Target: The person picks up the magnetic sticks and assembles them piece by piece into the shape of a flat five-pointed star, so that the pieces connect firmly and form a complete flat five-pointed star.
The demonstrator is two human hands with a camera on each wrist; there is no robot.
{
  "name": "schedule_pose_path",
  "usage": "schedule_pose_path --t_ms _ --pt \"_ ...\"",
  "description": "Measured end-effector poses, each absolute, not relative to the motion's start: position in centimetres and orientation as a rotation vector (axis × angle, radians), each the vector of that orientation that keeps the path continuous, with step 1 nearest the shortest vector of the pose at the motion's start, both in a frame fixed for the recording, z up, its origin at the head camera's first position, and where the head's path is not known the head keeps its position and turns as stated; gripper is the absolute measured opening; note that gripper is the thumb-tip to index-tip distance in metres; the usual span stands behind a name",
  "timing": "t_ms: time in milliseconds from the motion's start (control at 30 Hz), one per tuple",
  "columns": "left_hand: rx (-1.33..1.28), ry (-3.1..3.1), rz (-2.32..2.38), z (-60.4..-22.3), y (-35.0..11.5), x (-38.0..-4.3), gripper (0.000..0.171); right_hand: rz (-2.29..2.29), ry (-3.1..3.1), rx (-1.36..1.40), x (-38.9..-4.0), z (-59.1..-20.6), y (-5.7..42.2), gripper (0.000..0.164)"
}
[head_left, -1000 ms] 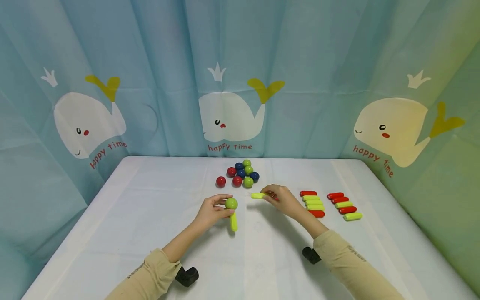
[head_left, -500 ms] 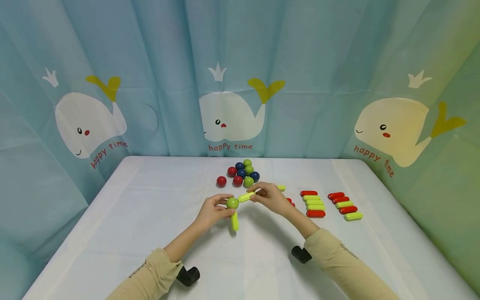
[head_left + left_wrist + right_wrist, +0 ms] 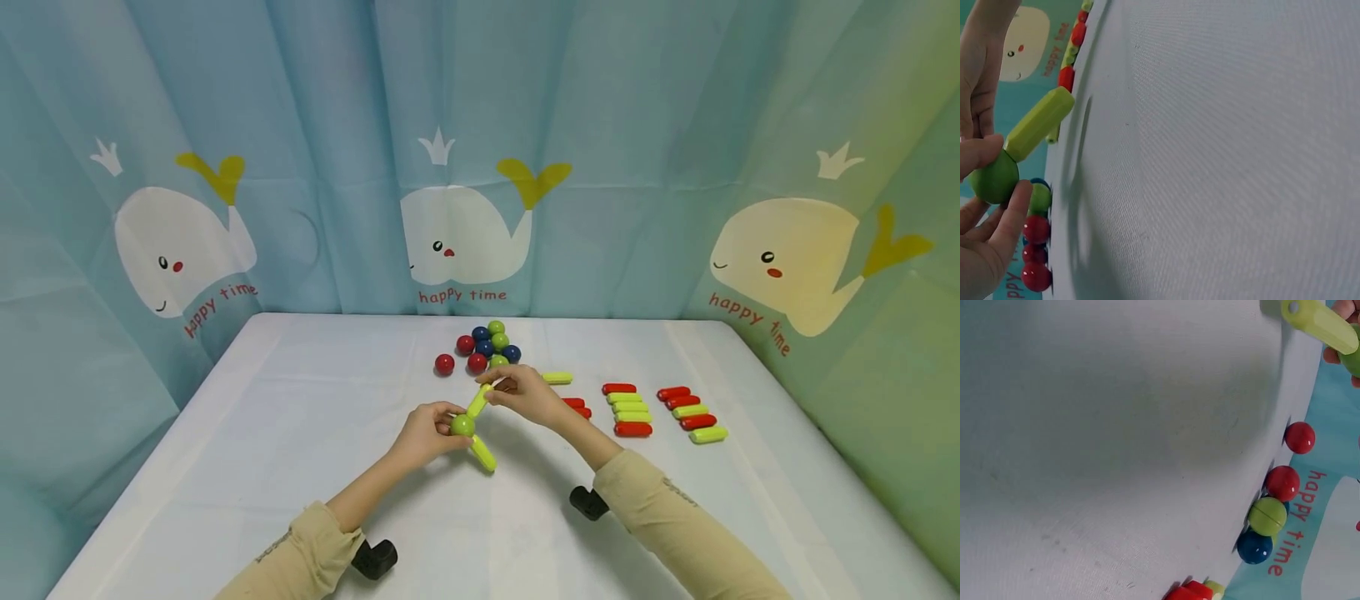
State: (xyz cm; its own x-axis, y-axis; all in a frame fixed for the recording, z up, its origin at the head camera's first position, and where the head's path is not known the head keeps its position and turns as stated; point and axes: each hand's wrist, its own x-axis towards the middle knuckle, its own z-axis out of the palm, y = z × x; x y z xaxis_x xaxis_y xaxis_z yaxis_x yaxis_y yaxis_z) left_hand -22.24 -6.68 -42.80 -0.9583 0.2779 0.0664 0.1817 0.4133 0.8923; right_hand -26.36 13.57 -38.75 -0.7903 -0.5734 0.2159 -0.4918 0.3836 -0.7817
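In the head view my left hand [image 3: 423, 435] pinches a green ball [image 3: 462, 425] between thumb and fingers, above the table. A yellow-green stick [image 3: 484, 455] juts from the ball toward the near right. My right hand [image 3: 528, 396] pinches a second yellow-green stick [image 3: 478, 402], whose lower end meets the ball's upper right side. The left wrist view shows the ball [image 3: 996, 180] between the fingertips, with a faceted stick [image 3: 1040, 124] angled out of it. The right wrist view catches a stick [image 3: 1322, 325] at its top corner; the right fingers are out of that view.
Behind the hands, red, blue and green balls [image 3: 484, 348] cluster on the white table [image 3: 315, 375]. Red and yellow-green sticks lie in two columns, a middle one [image 3: 630, 408] and a right one [image 3: 690, 412]. More red sticks [image 3: 577, 407] lie partly behind the right hand.
My right hand has moved left with its stick, bringing the end to the ball and tilting it steeper. The left hand has turned the ball, swinging its attached stick to the right.
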Motion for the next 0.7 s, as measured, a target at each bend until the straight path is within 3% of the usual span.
schedule_pose_path --t_ms 700 --pt "0.362 2.578 1.619 -43.1 -7.4 -21.7 0.04 -1.406 2.825 -0.692 -29.3 -40.4 14.5 0.016"
